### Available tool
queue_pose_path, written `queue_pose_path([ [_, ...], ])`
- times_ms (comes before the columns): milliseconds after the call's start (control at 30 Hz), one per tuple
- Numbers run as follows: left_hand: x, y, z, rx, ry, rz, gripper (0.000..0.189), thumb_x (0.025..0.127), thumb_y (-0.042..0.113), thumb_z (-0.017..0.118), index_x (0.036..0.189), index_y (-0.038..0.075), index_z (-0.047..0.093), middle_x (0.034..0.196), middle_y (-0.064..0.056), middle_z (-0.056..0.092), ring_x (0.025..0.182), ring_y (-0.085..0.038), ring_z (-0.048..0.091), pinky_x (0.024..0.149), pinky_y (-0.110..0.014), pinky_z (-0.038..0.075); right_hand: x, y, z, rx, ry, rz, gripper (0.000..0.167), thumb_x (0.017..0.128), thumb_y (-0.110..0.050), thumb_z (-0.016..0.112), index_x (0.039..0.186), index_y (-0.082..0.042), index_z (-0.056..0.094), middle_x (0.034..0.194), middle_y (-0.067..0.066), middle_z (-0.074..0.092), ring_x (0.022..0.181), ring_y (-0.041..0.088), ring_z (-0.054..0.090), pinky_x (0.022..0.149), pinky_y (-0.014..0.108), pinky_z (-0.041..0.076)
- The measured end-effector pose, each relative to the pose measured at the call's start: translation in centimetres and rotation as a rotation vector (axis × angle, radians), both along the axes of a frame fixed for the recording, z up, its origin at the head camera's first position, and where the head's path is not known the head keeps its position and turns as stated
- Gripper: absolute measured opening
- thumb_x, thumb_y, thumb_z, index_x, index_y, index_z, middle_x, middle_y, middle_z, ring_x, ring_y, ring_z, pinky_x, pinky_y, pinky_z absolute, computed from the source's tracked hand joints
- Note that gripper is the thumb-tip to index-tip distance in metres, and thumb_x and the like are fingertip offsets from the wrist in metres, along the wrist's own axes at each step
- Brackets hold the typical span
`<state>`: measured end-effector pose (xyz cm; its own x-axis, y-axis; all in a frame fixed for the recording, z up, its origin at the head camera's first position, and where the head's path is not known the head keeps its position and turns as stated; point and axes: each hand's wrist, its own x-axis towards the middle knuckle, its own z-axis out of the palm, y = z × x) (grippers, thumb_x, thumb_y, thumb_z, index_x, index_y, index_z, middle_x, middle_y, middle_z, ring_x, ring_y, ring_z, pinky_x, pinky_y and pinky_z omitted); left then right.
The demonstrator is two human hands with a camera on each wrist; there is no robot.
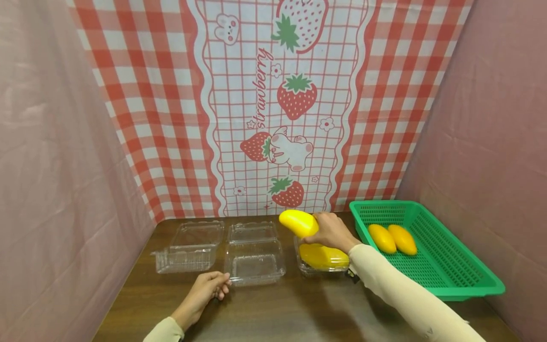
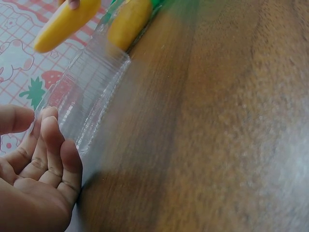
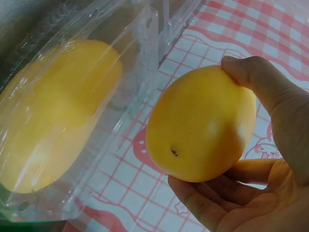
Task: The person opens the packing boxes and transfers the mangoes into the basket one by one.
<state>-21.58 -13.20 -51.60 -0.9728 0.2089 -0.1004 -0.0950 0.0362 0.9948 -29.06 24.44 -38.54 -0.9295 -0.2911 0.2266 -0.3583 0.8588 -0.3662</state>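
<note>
My right hand (image 1: 335,230) grips a yellow mango (image 1: 299,223), thumb on one side and fingers curled on the other. It is held up over a closed clear plastic box (image 1: 303,271) with another mango (image 3: 60,116) inside. An open, see-through clamshell container (image 1: 255,266) lies in the middle of the table, its lid folded back. At that container's front left corner is my left hand (image 1: 207,290), pinching the rim between thumb and fingertips. The left wrist view shows the remaining fingers (image 2: 71,159) of this hand loosely bent.
A second open clear container (image 1: 185,260) stands on the left of the wooden table (image 1: 265,318). At the right, a green basket (image 1: 466,270) holds two mangoes (image 1: 392,239). A strawberry-print cloth (image 1: 295,142) hangs behind, with pink cloth (image 1: 483,156) at the sides.
</note>
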Motion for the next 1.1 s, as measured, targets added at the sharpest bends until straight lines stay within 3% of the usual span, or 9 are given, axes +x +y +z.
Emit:
queue_pose_path([
  [433, -0.2, -0.2, -0.1, -0.001, 0.003, -0.006, 0.03, 0.103, 0.023, 0.063, 0.098, -0.006, 0.067, 0.08, -0.003, 0.064, 0.068, -0.013, 0.056, 0.063, -0.023, 0.052, 0.4, 1.9, 0.4, -0.017, 0.009, -0.037, 0.044, 0.075, -0.038, 0.092, 0.092, -0.007, 0.065, 0.071, 0.001, 0.057, 0.06, 0.017, 0.051, 0.056, 0.031, 0.045],
  [700, -0.1, -0.1, -0.1, 0.007, 0.0, -0.004, 0.03, 0.102, 0.023, 0.064, 0.098, -0.007, 0.068, 0.078, -0.003, 0.065, 0.066, -0.011, 0.057, 0.062, -0.022, 0.052, 0.5, 3.8, 0.9, 0.004, 0.099, -0.024, 0.045, 0.074, -0.037, 0.091, 0.089, -0.005, 0.063, 0.066, 0.001, 0.054, 0.056, 0.016, 0.045, 0.053, 0.03, 0.04],
  [1100, 0.0, 0.0, 0.0, 0.001, 0.0, 0.001, 0.031, 0.102, 0.023, 0.065, 0.097, -0.007, 0.068, 0.076, -0.003, 0.064, 0.065, -0.011, 0.056, 0.062, -0.022, 0.051, 1.2, 5.8, 1.5, 0.022, 0.064, -0.105, 0.054, 0.075, -0.042, 0.089, 0.098, 0.001, 0.067, 0.069, 0.003, 0.054, 0.058, 0.018, 0.046, 0.055, 0.03, 0.041],
])
